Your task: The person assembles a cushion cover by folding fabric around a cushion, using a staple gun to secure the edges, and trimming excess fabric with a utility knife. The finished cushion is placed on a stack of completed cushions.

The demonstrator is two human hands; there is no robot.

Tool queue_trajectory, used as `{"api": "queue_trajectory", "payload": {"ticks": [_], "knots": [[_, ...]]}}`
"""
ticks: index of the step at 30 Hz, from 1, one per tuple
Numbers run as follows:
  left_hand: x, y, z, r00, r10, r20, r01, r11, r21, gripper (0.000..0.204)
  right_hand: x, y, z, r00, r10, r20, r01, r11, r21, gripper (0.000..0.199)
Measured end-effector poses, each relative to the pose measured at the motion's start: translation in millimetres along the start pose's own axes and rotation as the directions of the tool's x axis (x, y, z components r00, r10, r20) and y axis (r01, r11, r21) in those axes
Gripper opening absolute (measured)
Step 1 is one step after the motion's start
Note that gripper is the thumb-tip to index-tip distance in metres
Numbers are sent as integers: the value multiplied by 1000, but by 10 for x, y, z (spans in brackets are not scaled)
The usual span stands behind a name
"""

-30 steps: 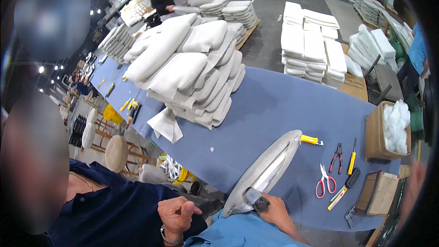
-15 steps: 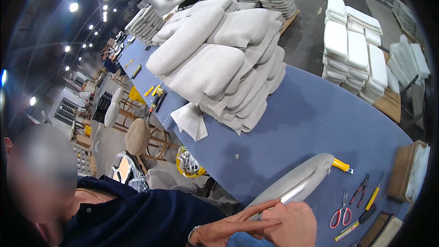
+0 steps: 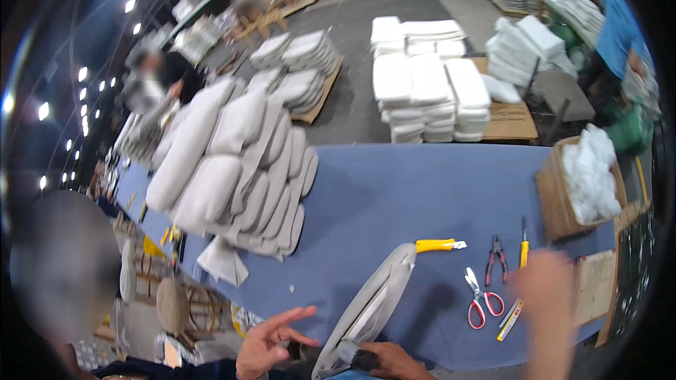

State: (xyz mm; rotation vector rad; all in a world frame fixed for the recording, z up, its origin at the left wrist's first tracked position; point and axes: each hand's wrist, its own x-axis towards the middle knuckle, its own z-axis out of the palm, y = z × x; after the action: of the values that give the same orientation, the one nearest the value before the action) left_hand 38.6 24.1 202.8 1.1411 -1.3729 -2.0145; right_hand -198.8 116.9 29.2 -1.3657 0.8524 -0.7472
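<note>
A grey fabric-covered cushion [image 3: 373, 295] stands slanted at the table's near edge, with a long open slit showing paler material inside. My left hand [image 3: 398, 362] is closed at its lower right side, beside a dark piece and a whitish lump that I cannot make out. My right hand [image 3: 546, 285], smeared by motion, hovers over the tools at the right; its fingers cannot be read. Near it lie a yellow-handled screwdriver [image 3: 524, 250], pliers [image 3: 496, 260], red-handled scissors [image 3: 478, 302] and a yellow cutter [image 3: 510, 320]. Another yellow cutter [image 3: 436, 245] lies by the cushion's far tip.
A co-worker's spread hand [image 3: 274, 341] is left of the cushion. Stacked grey cushions [image 3: 232, 162] fill the blue table's [image 3: 394, 190] left part. A cardboard box [image 3: 556, 193] of white stuffing stands at the right. White foam stacks [image 3: 422, 91] stand beyond the table.
The view has swung right. My right hand has left the cushion and reached over the tools. The co-worker's hand has drawn away from mine. The cushion now appears steeper.
</note>
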Motion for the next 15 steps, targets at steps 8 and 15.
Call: {"api": "queue_trajectory", "payload": {"ticks": [8, 15], "knots": [[439, -1235, -685, 917, 140, -373, -22, 953, 304, 52, -15, 88, 388, 985, 10, -174, -32, 992, -123, 33], [-285, -2726, -900, 832, -140, -536, 291, 934, 206, 55, -271, 582, 575, 940, 166, -298, -219, 964, -154, 38]]}}
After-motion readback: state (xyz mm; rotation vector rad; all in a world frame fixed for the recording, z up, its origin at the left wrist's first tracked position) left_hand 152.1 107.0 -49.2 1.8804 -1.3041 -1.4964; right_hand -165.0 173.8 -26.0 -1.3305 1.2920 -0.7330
